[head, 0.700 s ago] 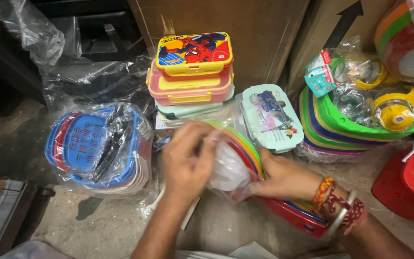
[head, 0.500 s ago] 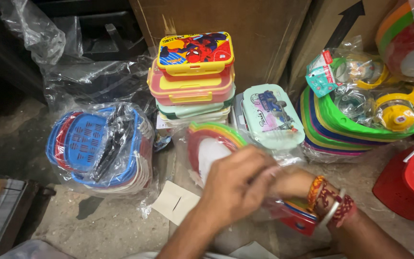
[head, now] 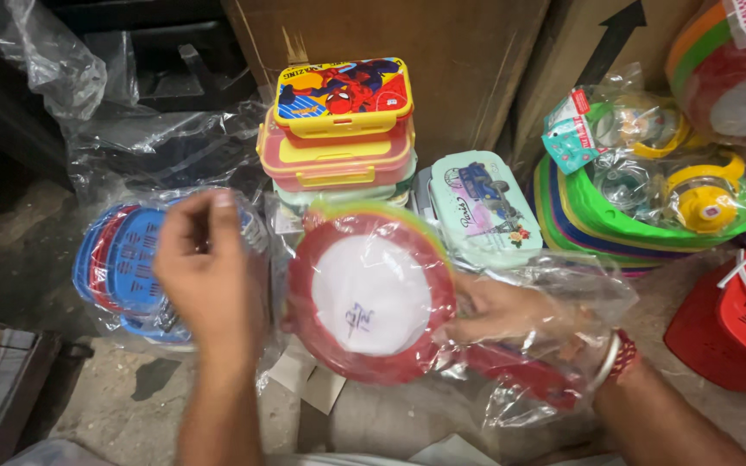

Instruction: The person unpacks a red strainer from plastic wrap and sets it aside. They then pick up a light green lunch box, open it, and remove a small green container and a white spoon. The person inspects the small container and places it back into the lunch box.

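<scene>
Cardboard boxes (head: 442,52) form the back wall of this corner, and a rough grey floor (head: 114,406) runs below them. Places are given from the stack of lunch boxes (head: 338,129), which stands against the cardboard with a yellow-lidded box on top.

Well to the right of the stack lies a pile of green and blue trays (head: 580,233) under clear plastic. Lower and further right sits a red basket (head: 736,311). Left of the stack and lower, a bag of blue and red round pieces (head: 110,267) rests on the floor. Just right of the stack, a pale green box (head: 481,207) with a car picture leans beside it.

Directly in front of the stack, the round red bundle (head: 369,293) is held up on edge. It has a white paper disc at its centre and is wrapped in clear plastic. The right hand (head: 502,306) is closed on its right rim through the loose plastic. The left hand (head: 209,267) is raised left of the bundle, in front of the blue and red bag. Its fingers are curled, and I cannot tell whether they pinch any film.

As I judge it, the work in hand is the handling of this wrapped bundle with one hand. Steadying it would call for a second grip on the free rim. Paper slips (head: 312,384) lie on the floor below the bundle.
</scene>
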